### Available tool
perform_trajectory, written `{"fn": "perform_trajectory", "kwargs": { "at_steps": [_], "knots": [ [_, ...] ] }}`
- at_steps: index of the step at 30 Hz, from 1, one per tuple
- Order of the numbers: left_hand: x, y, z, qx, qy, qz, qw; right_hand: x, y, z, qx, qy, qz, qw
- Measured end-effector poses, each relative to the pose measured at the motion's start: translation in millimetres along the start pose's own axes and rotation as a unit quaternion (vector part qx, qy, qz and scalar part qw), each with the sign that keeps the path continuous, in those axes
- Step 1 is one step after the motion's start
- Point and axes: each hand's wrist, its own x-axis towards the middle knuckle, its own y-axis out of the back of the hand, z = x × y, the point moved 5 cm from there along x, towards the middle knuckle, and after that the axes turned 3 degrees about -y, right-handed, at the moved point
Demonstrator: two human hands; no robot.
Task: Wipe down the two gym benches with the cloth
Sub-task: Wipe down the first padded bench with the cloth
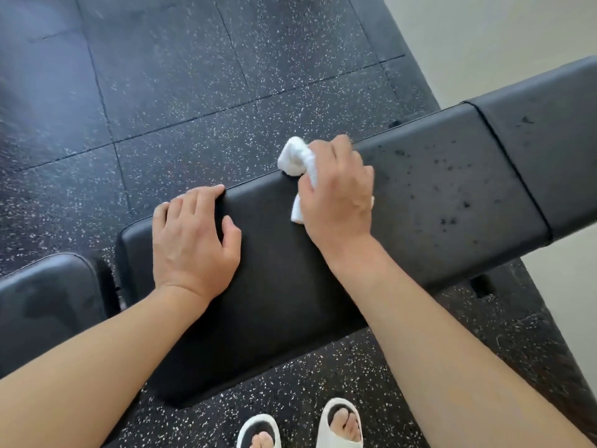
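A black padded gym bench (290,270) runs across the view from lower left to upper right. Dark droplets speckle its pad to the right of my hands. My right hand (339,195) grips a bunched white cloth (295,156) and holds it against the far edge of the pad. My left hand (193,240) lies flat on the pad near its far left corner, fingers reaching over the edge. A second black padded bench (48,302) shows at the lower left, only its end visible.
Black rubber floor tiles (193,76) with white flecks surround the benches. A pale wall (500,33) stands at the upper right. My feet in white sandals (339,425) are on the floor just in front of the bench.
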Motion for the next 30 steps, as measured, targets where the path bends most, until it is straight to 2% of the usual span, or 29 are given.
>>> {"fn": "perform_trajectory", "kwargs": {
  "at_steps": [3, 7, 9, 13, 15, 17, 21, 24, 27, 30],
  "knots": [
    [1, -2, -2, 0.006, 0.002, 0.002, 1.000, -36, -17, -56, 0.042, 0.136, -0.042, 0.989],
    [1, -4, -2, 0.003, 0.002, 0.001, 1.000, -31, -16, -50, 0.050, 0.225, -0.056, 0.971],
    [0, -6, -3, 0.002, -0.002, -0.007, 1.000, -6, -11, -20, 0.032, 0.194, -0.026, 0.980],
    [2, -3, -3, 0.001, 0.005, -0.006, 1.000, 68, 0, 59, 0.003, -0.022, -0.006, 1.000],
    [2, -2, -1, 0.002, 0.007, -0.010, 1.000, 81, 0, 60, -0.030, -0.065, -0.029, 0.997],
    [2, -1, 0, 0.003, 0.010, -0.015, 1.000, 70, -7, 29, -0.040, -0.039, -0.051, 0.997],
    [3, -2, 0, 0.007, 0.006, -0.024, 1.000, 11, -30, -53, 0.015, 0.093, -0.050, 0.994],
    [2, -3, -1, 0.001, 0.012, -0.026, 1.000, -12, -37, -77, 0.053, 0.137, -0.051, 0.988],
    [3, -4, -1, 0.009, 0.008, -0.028, 1.000, 5, -28, -51, 0.060, 0.168, -0.038, 0.983],
    [3, -3, -1, 0.012, 0.009, -0.023, 1.000, 52, -10, 30, 0.011, 0.097, -0.015, 0.995]
  ]
}}
